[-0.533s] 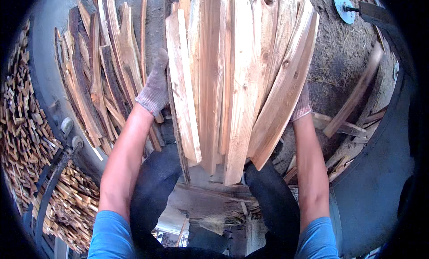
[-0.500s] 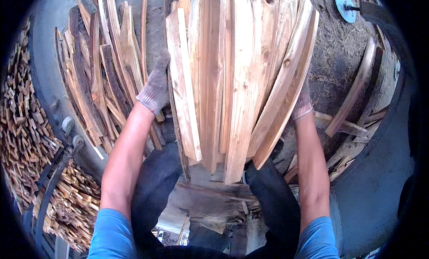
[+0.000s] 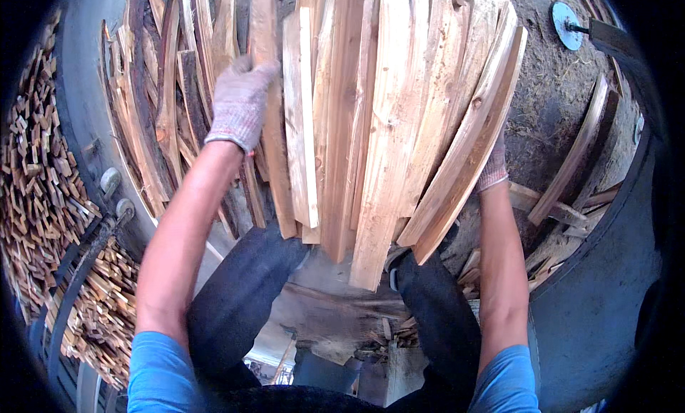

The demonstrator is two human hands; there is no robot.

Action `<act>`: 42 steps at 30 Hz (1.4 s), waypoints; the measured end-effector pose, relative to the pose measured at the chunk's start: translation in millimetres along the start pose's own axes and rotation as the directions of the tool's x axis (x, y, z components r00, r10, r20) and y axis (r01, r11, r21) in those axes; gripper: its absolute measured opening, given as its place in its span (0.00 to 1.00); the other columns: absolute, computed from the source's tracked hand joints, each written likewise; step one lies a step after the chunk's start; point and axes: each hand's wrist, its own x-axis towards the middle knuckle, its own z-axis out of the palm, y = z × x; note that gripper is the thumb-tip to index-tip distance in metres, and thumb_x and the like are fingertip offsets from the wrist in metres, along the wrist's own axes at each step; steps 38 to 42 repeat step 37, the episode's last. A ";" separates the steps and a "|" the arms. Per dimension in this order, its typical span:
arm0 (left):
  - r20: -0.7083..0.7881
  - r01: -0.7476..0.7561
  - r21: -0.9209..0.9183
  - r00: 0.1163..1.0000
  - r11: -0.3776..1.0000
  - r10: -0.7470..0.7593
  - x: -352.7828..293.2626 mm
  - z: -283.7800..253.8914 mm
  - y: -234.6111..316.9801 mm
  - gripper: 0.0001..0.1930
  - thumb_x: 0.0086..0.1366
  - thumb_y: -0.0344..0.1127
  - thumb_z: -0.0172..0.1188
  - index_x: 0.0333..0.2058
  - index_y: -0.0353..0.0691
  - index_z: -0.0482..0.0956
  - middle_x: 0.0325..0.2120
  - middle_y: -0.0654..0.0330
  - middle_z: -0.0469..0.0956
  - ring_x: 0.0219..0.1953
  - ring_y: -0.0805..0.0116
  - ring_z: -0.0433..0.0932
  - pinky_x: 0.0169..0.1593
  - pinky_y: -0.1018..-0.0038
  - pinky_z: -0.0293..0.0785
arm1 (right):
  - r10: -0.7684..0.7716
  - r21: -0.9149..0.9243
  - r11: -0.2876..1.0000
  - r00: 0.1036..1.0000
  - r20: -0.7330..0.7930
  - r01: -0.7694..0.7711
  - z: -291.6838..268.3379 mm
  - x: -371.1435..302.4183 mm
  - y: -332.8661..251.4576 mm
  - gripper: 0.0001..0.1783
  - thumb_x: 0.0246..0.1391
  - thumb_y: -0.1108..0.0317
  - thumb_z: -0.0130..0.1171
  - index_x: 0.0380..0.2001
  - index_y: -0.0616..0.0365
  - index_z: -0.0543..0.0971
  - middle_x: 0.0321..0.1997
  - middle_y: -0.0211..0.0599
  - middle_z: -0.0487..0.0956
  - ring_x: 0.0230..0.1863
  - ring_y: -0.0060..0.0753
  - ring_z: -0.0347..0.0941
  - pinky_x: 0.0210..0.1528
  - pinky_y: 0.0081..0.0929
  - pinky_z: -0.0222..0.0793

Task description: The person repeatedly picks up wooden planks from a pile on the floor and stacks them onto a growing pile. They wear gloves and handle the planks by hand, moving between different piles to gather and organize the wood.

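Note:
A thick bundle of long, pale wooden slats [image 3: 389, 149] stands between my arms, its near ends above my knees. My left hand [image 3: 239, 103], in a light knitted glove, is closed on a separate brownish slat [image 3: 277, 153] along the bundle's left side. A gap shows between the upper part of that slat and the bundle. My right hand [image 3: 494, 167], gloved too, is pressed against the bundle's right side, holding it. The slats cover the fingers of that hand.
Rough, bark-edged slats [image 3: 168, 106] lie in a loose heap at the left. Beyond a metal frame [image 3: 75, 270] rises a big stack of cut wood [image 3: 43, 192]. At the right are a curved board [image 3: 574, 149], a blue-grey disc [image 3: 566, 25] on a rod, and a dark metal surface [image 3: 592, 313].
My left hand has come from the bundle's side round to the front, now gripping one slat at the left edge. The bundle has shifted slightly right; my right hand stays at its side.

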 end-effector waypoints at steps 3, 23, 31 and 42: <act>-0.110 -0.101 0.288 0.984 0.952 0.138 2.0 -24.2 42.4 0.17 0.65 0.41 0.59 0.44 0.33 0.82 0.28 0.56 0.84 0.27 0.69 0.82 0.33 0.69 0.78 | -0.014 -0.007 1.000 1.000 -0.005 0.014 -27.1 5.4 0.0 0.48 0.62 0.30 0.56 0.73 0.53 0.64 0.62 0.45 0.77 0.59 0.43 0.77 0.61 0.41 0.79; 0.366 0.238 -0.397 0.927 0.886 -0.084 -9.7 36.7 -44.2 0.51 0.68 0.75 0.51 0.75 0.40 0.55 0.71 0.51 0.63 0.71 0.60 0.64 0.74 0.65 0.58 | -0.099 -0.110 0.988 0.994 0.055 0.105 24.9 -10.6 -11.5 0.57 0.57 0.18 0.47 0.74 0.52 0.62 0.68 0.41 0.73 0.64 0.39 0.73 0.68 0.37 0.71; 0.669 0.494 -0.566 0.743 0.660 0.017 -9.1 13.4 -40.6 0.49 0.69 0.73 0.48 0.75 0.42 0.54 0.71 0.51 0.63 0.71 0.57 0.66 0.73 0.57 0.64 | 0.006 -0.086 0.996 0.995 0.096 0.002 38.2 -22.4 -8.3 0.62 0.50 0.15 0.51 0.73 0.56 0.64 0.69 0.46 0.73 0.68 0.44 0.70 0.70 0.44 0.70; 0.620 0.349 -0.244 0.773 0.905 -0.131 -11.2 -7.2 -46.4 0.38 0.78 0.63 0.42 0.74 0.41 0.56 0.71 0.55 0.65 0.70 0.62 0.66 0.75 0.65 0.59 | -0.026 0.171 0.984 0.930 0.367 -0.040 -1.5 18.2 11.0 0.59 0.52 0.18 0.55 0.73 0.54 0.63 0.69 0.41 0.73 0.67 0.43 0.72 0.70 0.43 0.69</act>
